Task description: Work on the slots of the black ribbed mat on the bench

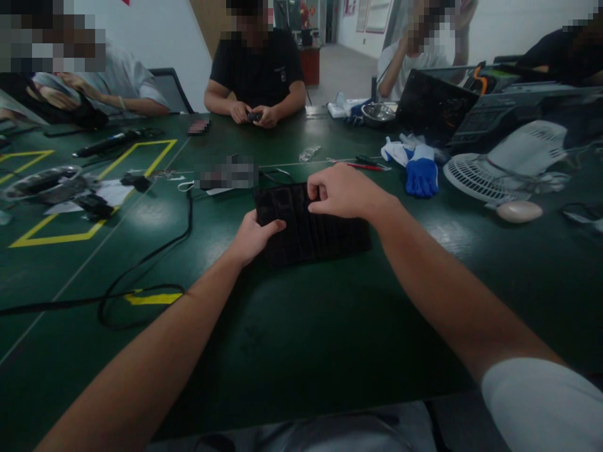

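Observation:
A flat black ribbed panel [294,229], with what look like raised squares on its left part, lies tilted in front of me above the green table. At its left edge my left hand [257,237] grips it, thumb on top and the other fingers hidden underneath. Over the panel's upper right part is my right hand [346,191], fingers curled in towards the thumb. Whatever those fingers may pinch is too small or dark to make out.
The green table [301,351] carries a black cable [146,257] on the left. A white fan part [513,163] and blue-and-white gloves [421,169] lie to the right. A steel bowl [378,113] stands farther back. A person in black [257,75] sits opposite; others sit at both sides.

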`<state>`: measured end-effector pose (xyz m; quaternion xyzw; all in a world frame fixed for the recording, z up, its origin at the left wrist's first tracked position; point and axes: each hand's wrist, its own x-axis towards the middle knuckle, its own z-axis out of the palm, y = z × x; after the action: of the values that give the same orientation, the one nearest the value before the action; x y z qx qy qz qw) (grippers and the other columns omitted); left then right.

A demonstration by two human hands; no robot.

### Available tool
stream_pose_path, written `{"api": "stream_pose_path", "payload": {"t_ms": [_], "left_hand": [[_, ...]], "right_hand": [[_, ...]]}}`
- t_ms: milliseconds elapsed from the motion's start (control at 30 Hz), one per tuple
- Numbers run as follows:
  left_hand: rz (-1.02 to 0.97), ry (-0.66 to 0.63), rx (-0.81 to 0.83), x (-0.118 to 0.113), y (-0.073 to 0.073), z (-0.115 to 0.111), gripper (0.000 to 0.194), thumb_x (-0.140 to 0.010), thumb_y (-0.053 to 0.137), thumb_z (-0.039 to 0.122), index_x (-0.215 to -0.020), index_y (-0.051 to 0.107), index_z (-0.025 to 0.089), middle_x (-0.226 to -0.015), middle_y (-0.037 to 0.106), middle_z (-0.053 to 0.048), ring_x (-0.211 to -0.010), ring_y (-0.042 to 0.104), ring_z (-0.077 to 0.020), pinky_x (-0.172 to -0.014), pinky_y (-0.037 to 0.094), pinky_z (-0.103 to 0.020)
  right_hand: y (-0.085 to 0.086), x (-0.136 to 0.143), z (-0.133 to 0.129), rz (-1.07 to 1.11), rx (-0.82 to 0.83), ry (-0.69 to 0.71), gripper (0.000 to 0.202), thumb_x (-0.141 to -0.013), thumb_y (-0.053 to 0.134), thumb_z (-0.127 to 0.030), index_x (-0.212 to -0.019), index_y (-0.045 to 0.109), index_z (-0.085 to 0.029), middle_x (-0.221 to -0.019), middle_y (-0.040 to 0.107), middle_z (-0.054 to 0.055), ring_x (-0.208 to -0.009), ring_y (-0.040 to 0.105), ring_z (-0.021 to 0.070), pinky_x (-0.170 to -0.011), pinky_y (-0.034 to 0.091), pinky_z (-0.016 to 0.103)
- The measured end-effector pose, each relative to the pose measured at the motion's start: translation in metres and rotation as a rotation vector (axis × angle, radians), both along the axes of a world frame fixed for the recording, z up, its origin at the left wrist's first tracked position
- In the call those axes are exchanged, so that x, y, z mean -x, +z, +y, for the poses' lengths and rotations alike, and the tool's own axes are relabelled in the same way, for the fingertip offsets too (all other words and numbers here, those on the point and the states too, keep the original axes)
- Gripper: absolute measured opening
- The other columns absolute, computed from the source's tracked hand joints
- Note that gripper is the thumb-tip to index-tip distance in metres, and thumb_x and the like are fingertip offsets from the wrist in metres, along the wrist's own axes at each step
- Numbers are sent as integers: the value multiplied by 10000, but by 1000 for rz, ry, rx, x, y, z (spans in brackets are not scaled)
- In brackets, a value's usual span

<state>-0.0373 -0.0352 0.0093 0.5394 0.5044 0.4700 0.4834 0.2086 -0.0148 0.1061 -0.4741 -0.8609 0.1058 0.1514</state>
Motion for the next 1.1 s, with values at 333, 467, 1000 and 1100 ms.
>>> {"api": "stream_pose_path", "payload": {"t_ms": [333, 467, 1000, 1100], "left_hand": [[15, 13, -2, 0, -2, 0, 377, -614, 916, 354, -908, 753, 184, -905, 768, -34, -822, 711, -235, -840, 605, -401], [5, 1, 1, 0, -1, -1, 380, -623, 917, 353, -925, 761, 185, -929, 781, -39, -857, 731, -251, -878, 621, -426], [10, -3, 6, 1, -1, 0, 424, -612, 935, 385, -935, 753, 179, -951, 783, -47, -873, 735, -257, -869, 613, -412], [8, -9, 11, 1, -1, -1, 417, -620, 933, 391, -927, 748, 177, -940, 779, -52, -869, 734, -257, -858, 612, -406]], "right_hand": [[-4, 1, 3, 15, -17, -10, 119, -921, 797, -324, -938, 798, -206, -862, 753, 31, -799, 648, 189, -797, 445, 349], [-4, 0, 3, 19, -15, -20, 126, -933, 790, -328, -954, 813, -206, -874, 759, 39, -819, 645, 196, -835, 452, 359], [-1, -5, 5, 46, 19, 24, 122, -957, 765, -255, -1000, 848, -178, -889, 796, 48, -799, 679, 177, -808, 451, 330], [0, -6, 6, 45, 36, 30, 116, -964, 760, -231, -1000, 855, -174, -891, 800, 49, -790, 683, 170, -806, 464, 324]]}}
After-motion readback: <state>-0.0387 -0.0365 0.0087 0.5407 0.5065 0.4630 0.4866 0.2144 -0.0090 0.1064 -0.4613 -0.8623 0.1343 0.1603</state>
